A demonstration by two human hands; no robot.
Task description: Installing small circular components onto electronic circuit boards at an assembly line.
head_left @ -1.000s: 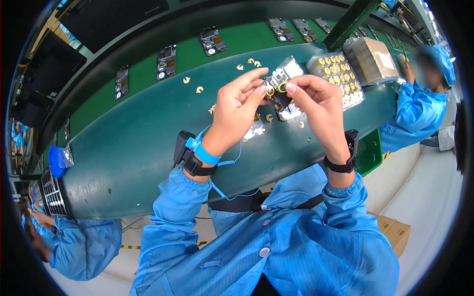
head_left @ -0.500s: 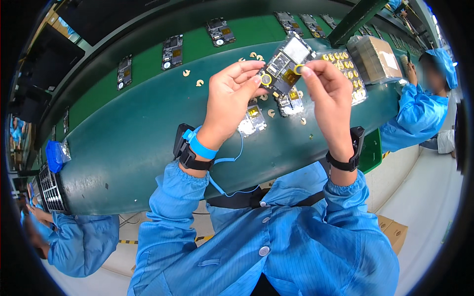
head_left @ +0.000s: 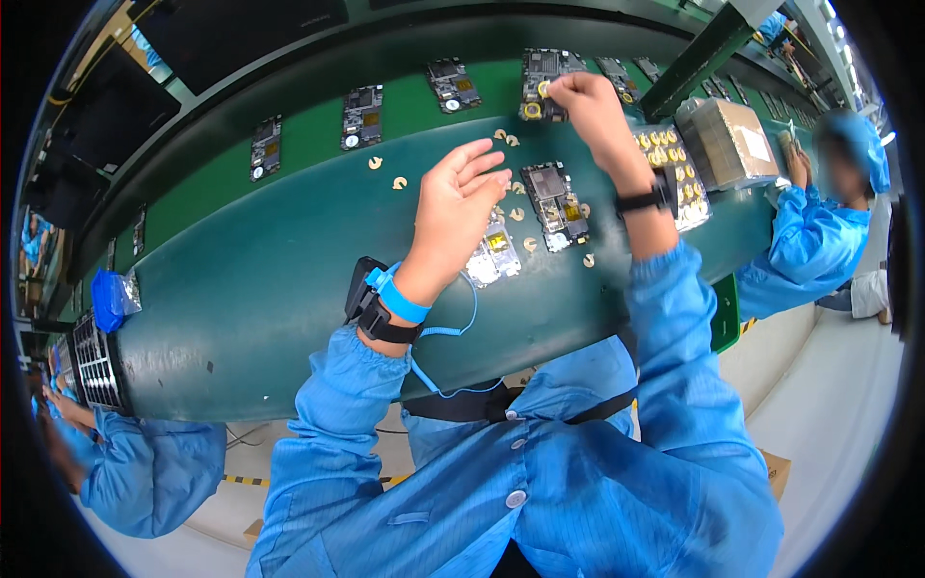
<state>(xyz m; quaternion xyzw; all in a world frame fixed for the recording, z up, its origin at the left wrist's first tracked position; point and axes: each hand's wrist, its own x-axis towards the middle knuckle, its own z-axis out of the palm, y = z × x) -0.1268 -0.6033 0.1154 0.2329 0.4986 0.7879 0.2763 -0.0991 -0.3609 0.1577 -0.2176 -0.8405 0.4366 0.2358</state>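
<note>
A dark circuit board (head_left: 551, 65) with yellow-ringed round parts lies over the green strip at the back. My right hand (head_left: 590, 104) is closed at its right side, thumb and fingertips pinched beside one yellow ring; the fingers partly cover the board. Nearer to me, my left hand (head_left: 451, 207) is raised over the table, fingers apart and nothing in it. Just below its fingers, partly hidden, is a silvery board (head_left: 495, 252). To the right of that lies another dark board (head_left: 556, 207). Small cream notched pieces (head_left: 400, 183) are scattered around the hands.
More boards (head_left: 362, 118) line the green strip. At right stand a tray of yellow round parts (head_left: 674, 164) and a wrapped carton (head_left: 729, 143). A blue coiled cord (head_left: 445, 331) runs from my left wristband. Co-workers sit at right (head_left: 814, 236) and lower left (head_left: 159, 472).
My right hand has carried the circuit board away and up to the green strip. The left hand has let go of it and opened, staying near its place.
</note>
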